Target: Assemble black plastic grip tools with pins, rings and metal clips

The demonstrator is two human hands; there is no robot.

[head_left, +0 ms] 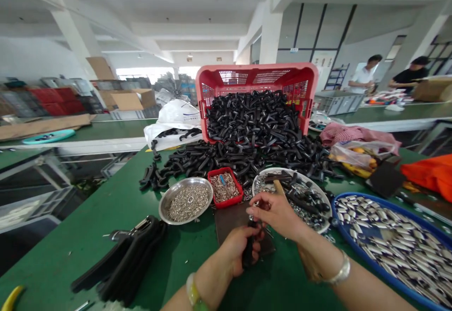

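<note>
My left hand (238, 250) is closed round a black handle (248, 251), held upright above a dark flat plate (226, 224) on the green table. My right hand (273, 212) is at the handle's top end, thumb and fingers pinched on a small shiny metal piece (251, 217) whose exact shape I cannot make out. Just left of the hands are a red square tray (241, 193) of small metal pins and a round steel dish (165, 216) of tiny metal parts. Behind my right hand, a white round tray (326, 198) holds black handles and metal rings.
A tipped red crate (259, 71) spills black handles across the table's back. A blue tray (388, 200) of metal pieces lies right, long black parts (130, 259) left. Orange cloth (431, 174) is at the right edge. Two people (365, 75) stand far back.
</note>
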